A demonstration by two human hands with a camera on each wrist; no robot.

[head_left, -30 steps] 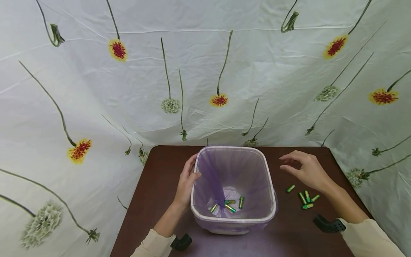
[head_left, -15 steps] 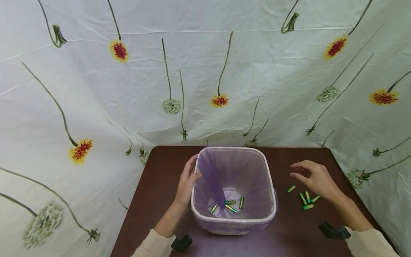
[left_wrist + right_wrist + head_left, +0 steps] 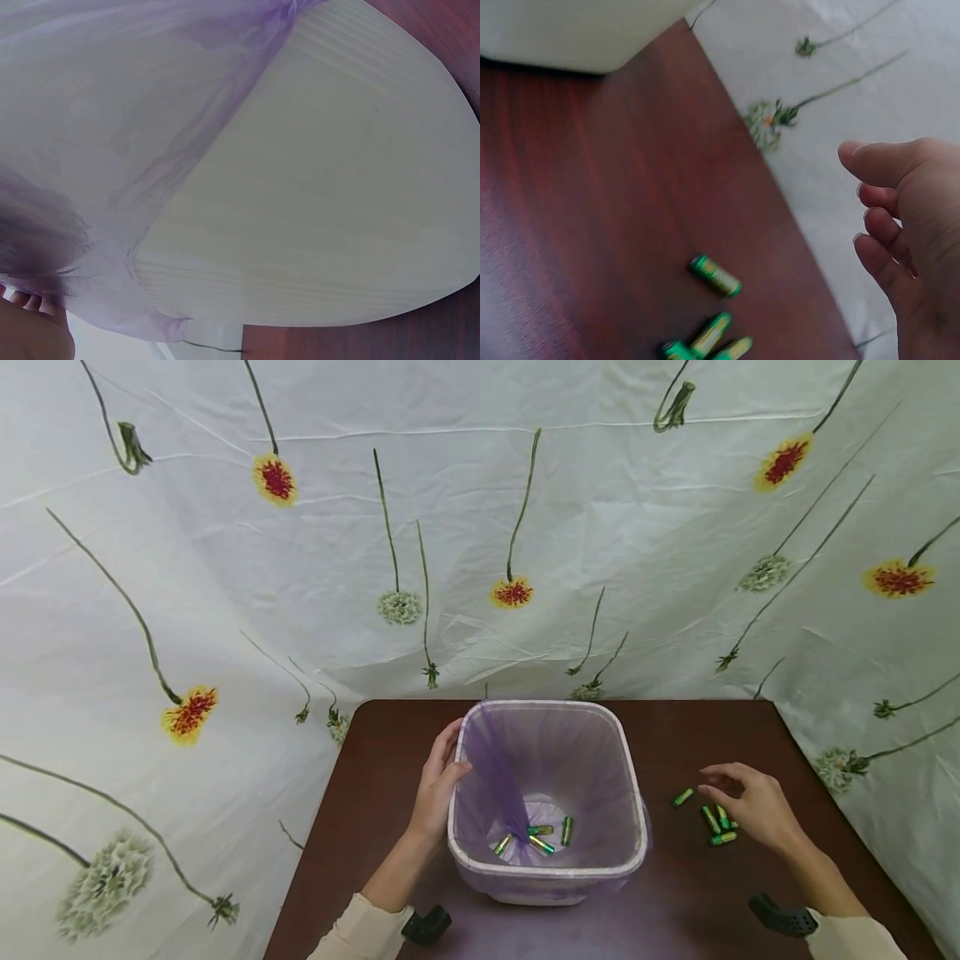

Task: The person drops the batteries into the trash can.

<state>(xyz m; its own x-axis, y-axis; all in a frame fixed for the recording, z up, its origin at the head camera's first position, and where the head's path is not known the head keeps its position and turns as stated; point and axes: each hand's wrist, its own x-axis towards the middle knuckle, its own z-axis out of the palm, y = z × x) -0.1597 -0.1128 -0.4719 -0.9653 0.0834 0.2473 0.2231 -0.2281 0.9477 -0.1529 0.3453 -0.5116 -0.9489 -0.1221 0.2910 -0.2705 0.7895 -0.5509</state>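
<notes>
A white waste bin, lined with a thin purple bag, stands upright on the table. My left hand grips its left rim, thumb over the edge and fingers along the outside. Several green-and-gold batteries lie at the bottom of the bin. My right hand hovers over the table to the right of the bin, fingers loosely bent and holding nothing. Just left of its fingertips lies a single battery. Below the hand is a small group of batteries, partly hidden by it.
The dark brown table ends at a white flower-print cloth hung behind and along both sides. In the right wrist view a loose battery lies apart from the cluster. Black wrist mounts sit at both sleeves.
My right hand has moved right and down, from beside the bin to over the loose batteries. The left hand and the bin have stayed in place.
</notes>
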